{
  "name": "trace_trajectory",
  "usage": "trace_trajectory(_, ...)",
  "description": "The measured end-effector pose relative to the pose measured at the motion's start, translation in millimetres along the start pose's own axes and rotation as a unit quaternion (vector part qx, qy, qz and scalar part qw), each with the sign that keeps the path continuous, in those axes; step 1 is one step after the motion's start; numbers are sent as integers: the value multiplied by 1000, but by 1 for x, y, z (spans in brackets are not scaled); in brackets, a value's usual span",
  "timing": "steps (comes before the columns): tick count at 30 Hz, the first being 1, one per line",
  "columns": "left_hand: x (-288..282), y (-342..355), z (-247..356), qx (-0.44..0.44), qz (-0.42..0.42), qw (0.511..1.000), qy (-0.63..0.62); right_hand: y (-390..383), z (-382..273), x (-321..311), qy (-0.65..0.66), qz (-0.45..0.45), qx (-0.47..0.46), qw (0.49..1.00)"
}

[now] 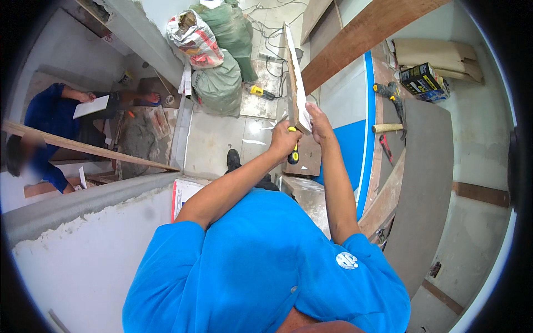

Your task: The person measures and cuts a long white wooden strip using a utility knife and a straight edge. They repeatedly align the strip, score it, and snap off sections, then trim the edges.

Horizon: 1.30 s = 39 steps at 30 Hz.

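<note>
My left hand [284, 140] is closed around a hand tool with a yellow and black handle [293, 155]; its working end is hidden, so its kind cannot be told. That fist sits against the near end of a long, narrow wooden board [291, 91], held up in front of me. A white sheet [300, 89] with a ragged edge covers the board's right side. My right hand [320, 125] grips the board's near end from the right, fingers along the white sheet. White slivers [254, 142] lie on the floor left of the board.
Full sacks [216, 89], cables and a yellow-black power tool [262, 92] lie ahead. A drill [391, 94], hammer [387, 127] and red-handled tool [386, 149] rest on the right. A wooden beam [366, 39] crosses above. Beyond the left partition, another person [47, 119] holds a white tile [91, 107].
</note>
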<state>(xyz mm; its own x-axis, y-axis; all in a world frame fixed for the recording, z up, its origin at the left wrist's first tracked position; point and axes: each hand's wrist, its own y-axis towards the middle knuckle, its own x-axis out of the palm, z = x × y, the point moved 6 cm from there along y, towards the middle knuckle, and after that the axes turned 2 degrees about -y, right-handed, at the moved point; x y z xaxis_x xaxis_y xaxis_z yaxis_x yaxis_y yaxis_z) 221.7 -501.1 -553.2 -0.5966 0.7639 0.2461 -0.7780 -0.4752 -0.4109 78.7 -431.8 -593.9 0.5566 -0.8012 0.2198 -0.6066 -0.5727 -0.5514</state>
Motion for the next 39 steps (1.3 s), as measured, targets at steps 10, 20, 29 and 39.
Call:
trace_trajectory(10,-6,-27,27,29,-33,982,186,13,-8,29,-33,-30,26,999)
trace_trajectory(20,-5,-19,109,185,-36,982,-35,9,-71,70,215,-115,21,969)
trace_trajectory(29,-4,-2,196,216,-12,975,-59,29,-138,113,319,-107,-22,942)
trace_trajectory(39,4,-3,210,237,-15,970,-61,44,-142,112,465,-136,-51,873)
